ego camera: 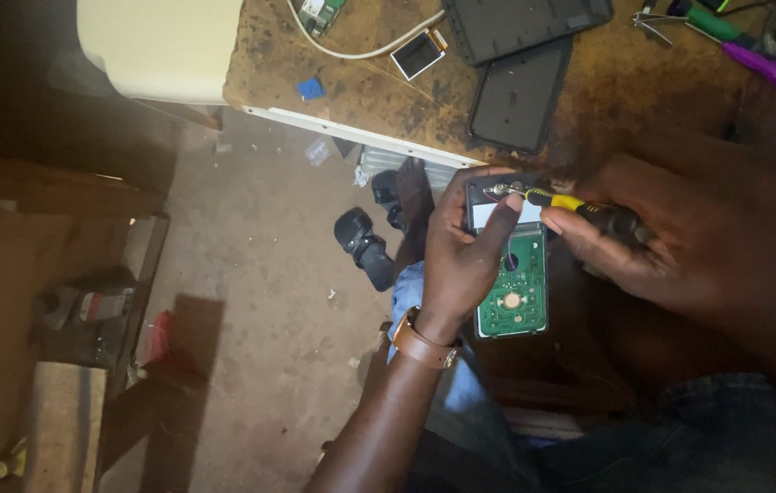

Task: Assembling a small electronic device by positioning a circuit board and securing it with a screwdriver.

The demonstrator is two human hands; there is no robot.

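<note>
Opened handset: back cover off, green circuit board exposed, a white strip across its upper part; held over the person's lap, below the desk edge.

Left hand: grasping the handset from its left side, thumb lying across the white strip; brown watch strap at the wrist.

Right hand: clenched around a screwdriver with a yellow-and-black grip, metal tip resting at the handset's top edge, just beside the left thumb.

Above the hands, on the desk: two dark flat covers, a small display module, a white cable, a purple-handled tool.

Left of the left hand, on the floor: a black sandal.
</note>
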